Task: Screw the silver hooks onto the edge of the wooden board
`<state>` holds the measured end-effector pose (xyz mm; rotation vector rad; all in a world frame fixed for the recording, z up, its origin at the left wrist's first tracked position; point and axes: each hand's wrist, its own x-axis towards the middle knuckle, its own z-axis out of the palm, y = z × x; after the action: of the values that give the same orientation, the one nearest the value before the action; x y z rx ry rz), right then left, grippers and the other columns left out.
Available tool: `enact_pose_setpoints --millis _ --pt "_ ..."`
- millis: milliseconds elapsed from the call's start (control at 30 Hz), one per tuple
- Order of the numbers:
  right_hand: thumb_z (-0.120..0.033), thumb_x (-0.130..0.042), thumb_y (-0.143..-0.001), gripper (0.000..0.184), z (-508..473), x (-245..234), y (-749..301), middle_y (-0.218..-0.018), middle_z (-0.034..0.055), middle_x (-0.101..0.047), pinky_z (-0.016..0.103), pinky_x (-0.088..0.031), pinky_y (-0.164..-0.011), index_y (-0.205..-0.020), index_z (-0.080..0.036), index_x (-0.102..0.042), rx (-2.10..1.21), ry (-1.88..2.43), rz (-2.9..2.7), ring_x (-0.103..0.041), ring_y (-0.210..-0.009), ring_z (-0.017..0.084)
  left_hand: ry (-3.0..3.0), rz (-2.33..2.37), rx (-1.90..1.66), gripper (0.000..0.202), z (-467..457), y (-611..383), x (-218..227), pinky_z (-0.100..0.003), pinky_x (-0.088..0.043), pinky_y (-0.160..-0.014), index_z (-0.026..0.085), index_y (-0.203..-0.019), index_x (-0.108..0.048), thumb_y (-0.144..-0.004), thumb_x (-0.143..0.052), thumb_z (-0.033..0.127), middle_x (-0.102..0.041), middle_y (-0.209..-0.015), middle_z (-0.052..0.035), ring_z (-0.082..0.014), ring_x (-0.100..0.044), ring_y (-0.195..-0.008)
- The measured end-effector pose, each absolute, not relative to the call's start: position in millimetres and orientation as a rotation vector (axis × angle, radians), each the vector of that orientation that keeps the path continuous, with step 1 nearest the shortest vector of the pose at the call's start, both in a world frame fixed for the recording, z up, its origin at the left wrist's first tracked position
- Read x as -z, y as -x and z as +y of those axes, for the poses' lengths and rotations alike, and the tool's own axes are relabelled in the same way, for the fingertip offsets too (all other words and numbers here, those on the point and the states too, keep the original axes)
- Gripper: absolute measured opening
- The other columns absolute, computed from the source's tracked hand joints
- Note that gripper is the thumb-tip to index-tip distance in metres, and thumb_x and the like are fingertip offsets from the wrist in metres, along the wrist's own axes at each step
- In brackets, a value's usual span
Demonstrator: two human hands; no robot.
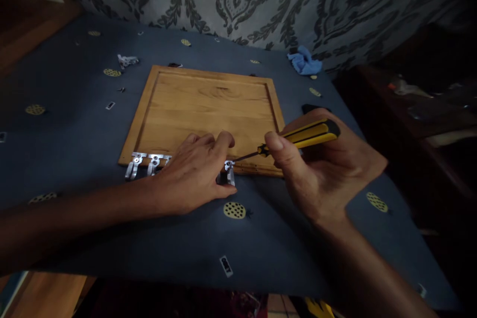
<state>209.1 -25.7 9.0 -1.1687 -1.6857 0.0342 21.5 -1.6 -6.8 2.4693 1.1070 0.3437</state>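
A square wooden board (208, 104) lies on a dark blue cloth (74, 134). Metal hooks (143, 164) are fixed along its near edge. My left hand (194, 174) rests over that edge, its thumb and fingers pinched on another metal hook (230, 171). My right hand (316, 164) grips a yellow and black screwdriver (305, 135). The screwdriver's tip meets the top of the hook that my left hand holds.
A loose metal hook (126, 61) lies on the cloth at the back left. A crumpled blue rag (303, 62) sits at the back right by the patterned wall. A dark wooden shelf (421, 109) with small items stands to the right.
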Motion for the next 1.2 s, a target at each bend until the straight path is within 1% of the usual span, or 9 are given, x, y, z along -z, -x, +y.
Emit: enact_pose_setpoints --millis 300,500,667,833,900,967,1033,1100,1200 --pt "-0.029 -0.079 -0.088 0.03 -27 -9 -207 -0.066 -0.0021 -0.054 0.035 -0.036 -0.057 -0.07 -0.024 -0.055 -0.071 1.133 -1.734 -0.049 -0.061 0.014 -2.463 1.118 -0.35 0.055 -2 -21 7 -0.041 -0.047 -0.096 0.017 -0.12 -0.05 -0.08 -0.082 0.036 -0.07 -0.11 -0.009 -0.0298 -0.064 -0.107" --pt "-0.02 -0.075 -0.09 0.03 -26 -8 -209 -0.064 -0.0033 -0.053 0.033 -0.035 -0.053 -0.069 -0.023 -0.054 0.006 1.077 -1.735 -0.049 -0.057 0.013 -2.477 1.127 -0.352 0.057 -2 -21 8 -0.04 -0.047 -0.095 0.016 -0.122 -0.05 -0.08 -0.082 0.037 -0.07 -0.108 -0.0086 -0.0296 -0.064 -0.105" --pt "-0.025 -0.078 -0.088 0.029 -26 -8 -208 -0.065 -0.0025 -0.056 0.034 -0.037 -0.055 -0.07 -0.025 -0.056 -0.065 1.094 -1.735 -0.052 -0.059 0.015 -2.458 1.134 -0.308 0.056 -2 -22 6 -0.041 -0.046 -0.095 0.016 -0.122 -0.05 -0.08 -0.082 0.036 -0.069 -0.111 -0.0093 -0.0301 -0.063 -0.107" --pt "-0.034 -0.079 -0.088 0.031 -24 -12 -206 -0.064 -0.002 -0.057 0.033 -0.038 -0.055 -0.065 -0.025 -0.059 -0.2 1.098 -1.712 -0.052 -0.059 0.014 -2.473 1.13 -0.311 0.057 -3 -22 6 -0.041 -0.046 -0.095 0.016 -0.121 -0.049 -0.08 -0.082 0.037 -0.069 -0.108 -0.0085 -0.0303 -0.063 -0.106" --pt "-0.036 -0.078 -0.089 0.021 -25 -14 -206 -0.072 -0.0019 -0.066 0.031 -0.041 -0.049 -0.072 -0.026 -0.068 -0.371 1.129 -1.65 -0.054 -0.054 0.012 -2.476 1.12 -0.304 0.057 -2 -22 6 -0.042 -0.046 -0.095 0.016 -0.12 -0.049 -0.08 -0.082 0.038 -0.069 -0.108 -0.0092 -0.0306 -0.063 -0.106" --pt "-0.038 -0.078 -0.088 0.011 -25 -15 -205 -0.082 -0.0017 -0.073 0.027 -0.044 -0.043 -0.085 -0.027 -0.075 -0.573 1.152 -1.559 -0.055 -0.049 0.009 -2.474 1.112 -0.308 0.056 -2 -22 5 -0.042 -0.046 -0.095 0.015 -0.12 -0.049 -0.081 -0.083 0.038 -0.069 -0.11 -0.01 -0.0308 -0.063 -0.108" --pt "-0.038 -0.08 -0.086 0.012 -24 -16 -206 -0.087 -0.0016 -0.076 0.024 -0.049 -0.042 -0.092 -0.027 -0.078 -0.721 1.151 -1.492 -0.057 -0.047 0.008 -2.472 1.106 -0.304 0.056 -2 -22 4 -0.042 -0.046 -0.095 0.014 -0.119 -0.049 -0.081 -0.083 0.037 -0.069 -0.11 -0.0097 -0.0309 -0.063 -0.108" --pt "-0.039 -0.082 -0.084 0.015 -23 -17 -209 -0.085 -0.0019 -0.076 0.023 -0.054 -0.046 -0.095 -0.028 -0.079 -0.823 1.132 -1.466 -0.061 -0.049 0.008 -2.473 1.101 -0.295 0.055 -2 -22 4 -0.042 -0.045 -0.095 0.014 -0.118 -0.049 -0.081 -0.083 0.037 -0.069 -0.108 -0.0088 -0.0308 -0.063 -0.108" --pt "-0.042 -0.077 -0.088 0.021 -22 -19 -213 -0.09 -0.0014 -0.077 0.025 -0.06 -0.054 -0.106 -0.031 -0.079 -0.945 1.069 -1.464 -0.066 -0.054 0.009 -2.468 1.089 -0.299 0.056 -1 -22 5 -0.042 -0.044 -0.096 0.014 -0.118 -0.049 -0.081 -0.084 0.036 -0.069 -0.107 -0.0079 -0.0303 -0.063 -0.107"
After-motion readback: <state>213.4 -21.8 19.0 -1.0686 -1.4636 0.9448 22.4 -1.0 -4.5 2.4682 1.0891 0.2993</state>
